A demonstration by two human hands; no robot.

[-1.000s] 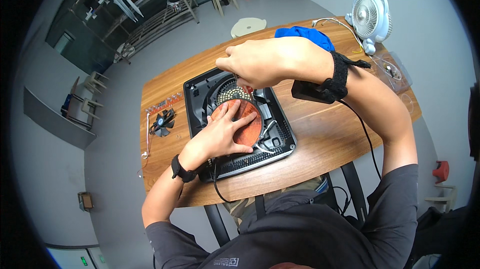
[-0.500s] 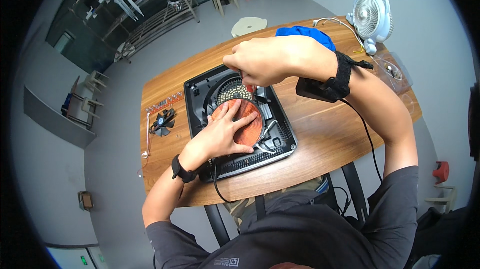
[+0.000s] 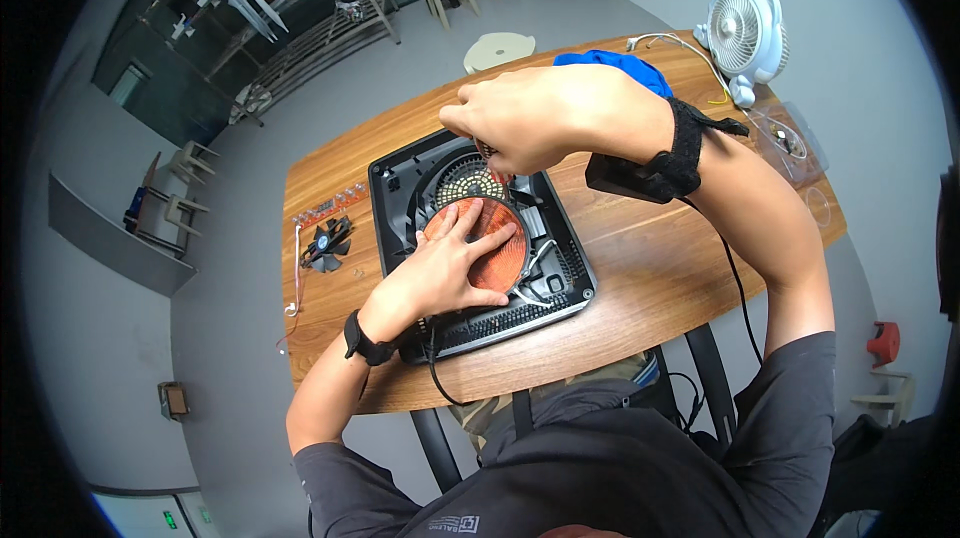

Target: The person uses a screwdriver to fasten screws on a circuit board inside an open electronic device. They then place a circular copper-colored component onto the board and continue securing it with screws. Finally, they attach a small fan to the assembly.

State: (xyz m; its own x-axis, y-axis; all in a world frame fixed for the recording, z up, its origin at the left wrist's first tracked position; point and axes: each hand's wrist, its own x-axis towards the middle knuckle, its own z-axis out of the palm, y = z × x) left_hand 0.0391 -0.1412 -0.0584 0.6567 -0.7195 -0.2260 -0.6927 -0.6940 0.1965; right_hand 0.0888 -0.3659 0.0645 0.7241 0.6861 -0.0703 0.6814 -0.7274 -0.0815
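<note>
Left hand [image 3: 435, 273] palm down, fingers [image 3: 495, 240] spread; right hand [image 3: 515, 123] curled, elbow bent

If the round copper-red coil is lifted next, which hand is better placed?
Likely the left hand: its fingers spread across the coil, while the right hand, beyond it, seems closed on a mostly hidden red object.

Impeller [image 3: 327, 244] left of casing [image 3: 572, 258], both on table [image 3: 650, 268]
</note>
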